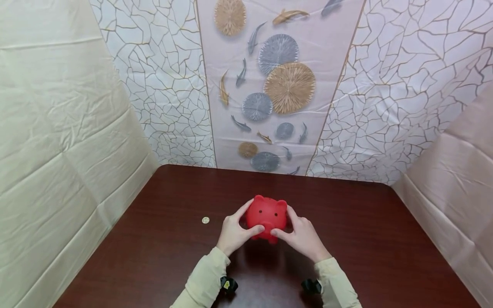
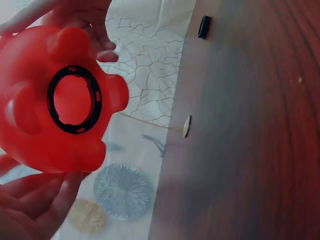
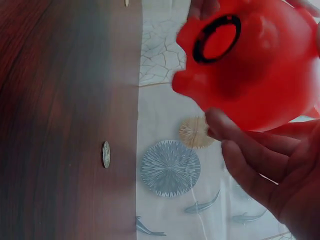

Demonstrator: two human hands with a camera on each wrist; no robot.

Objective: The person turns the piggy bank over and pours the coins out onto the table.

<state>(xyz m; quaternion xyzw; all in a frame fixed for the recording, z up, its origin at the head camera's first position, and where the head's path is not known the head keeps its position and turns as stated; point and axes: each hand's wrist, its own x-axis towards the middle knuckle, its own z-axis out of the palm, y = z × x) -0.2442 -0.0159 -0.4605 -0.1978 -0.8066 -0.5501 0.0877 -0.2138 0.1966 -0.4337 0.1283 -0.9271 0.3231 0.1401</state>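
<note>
Piggy bank: a red, rounded plastic piggy bank (image 1: 266, 214) sits between my two hands, held just above the dark reddish-brown wooden table (image 1: 385, 239), near its middle and straight ahead of me
Left hand: my left hand (image 1: 233, 233) grips the pig's left flank, forefinger stretched up along its side, thumb curled across its lower front
Right hand: my right hand (image 1: 302, 235) mirrors it on the right flank, thumb meeting the lower front close to the other thumb, fingers curved round the body
Which way it lies: the snout and both ears face me in the head view; its long axis runs away from me, so the two hands sit on either side of that axis, equally near
Underside: from the wrist views the belly shows a black plastic ring round an open hole (image 2: 74, 99), with the stubby legs around it
Coin: a small silvery round coin (image 1: 206, 220) lies flat on the table to the left of my left hand, apart from it, nearer that hand than the right
Plug: a small black piece (image 2: 204, 26) lies on the table; I cannot tell what it is
Backdrop: patterned sheet with fish and round discs (image 1: 277, 85) behind the table
</note>
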